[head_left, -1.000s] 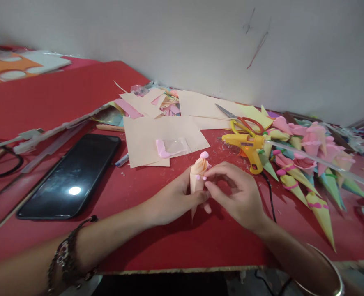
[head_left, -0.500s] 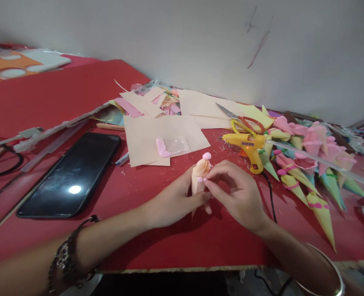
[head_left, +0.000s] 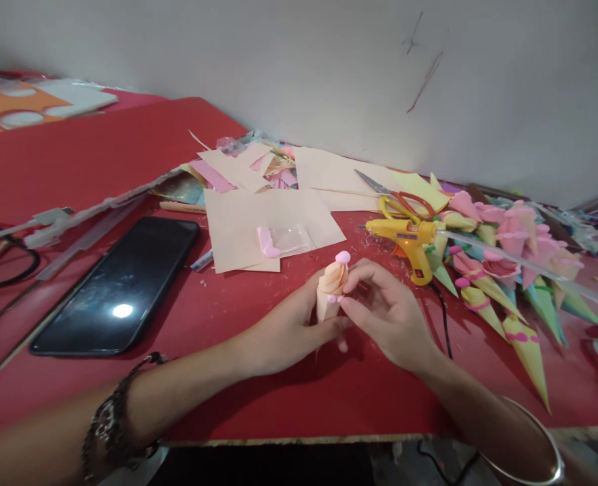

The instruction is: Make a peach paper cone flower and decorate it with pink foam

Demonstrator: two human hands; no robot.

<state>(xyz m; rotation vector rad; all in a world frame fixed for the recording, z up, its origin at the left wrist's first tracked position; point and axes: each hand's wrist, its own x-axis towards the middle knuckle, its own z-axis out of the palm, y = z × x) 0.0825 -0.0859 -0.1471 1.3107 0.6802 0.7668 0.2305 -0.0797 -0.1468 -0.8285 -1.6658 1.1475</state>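
A peach paper cone [head_left: 328,305] with a swirled top and a pink ball [head_left: 342,258] on its tip stands upright in my left hand [head_left: 291,331], whose thumb and fingers wrap round it. Small pink pieces [head_left: 333,298] sit along the cone's rim. My right hand [head_left: 387,314] is closed in a pinch at the right side of that rim, against the pink pieces. Behind the hands lies a clear packet with pink clay [head_left: 267,243], on a peach sheet [head_left: 235,223].
A black phone [head_left: 121,287] lies left. At the right are a yellow glue gun [head_left: 403,233] with its cord, scissors [head_left: 374,182] and a pile of decorated cones [head_left: 526,337]. Paper scraps [head_left: 238,169] lie near the wall. The red table's front edge [head_left: 279,441] is close.
The cone and both hands have shifted slightly right. The cone has turned a little, showing more of its swirled top and the pink pieces. Both hands keep their grip.
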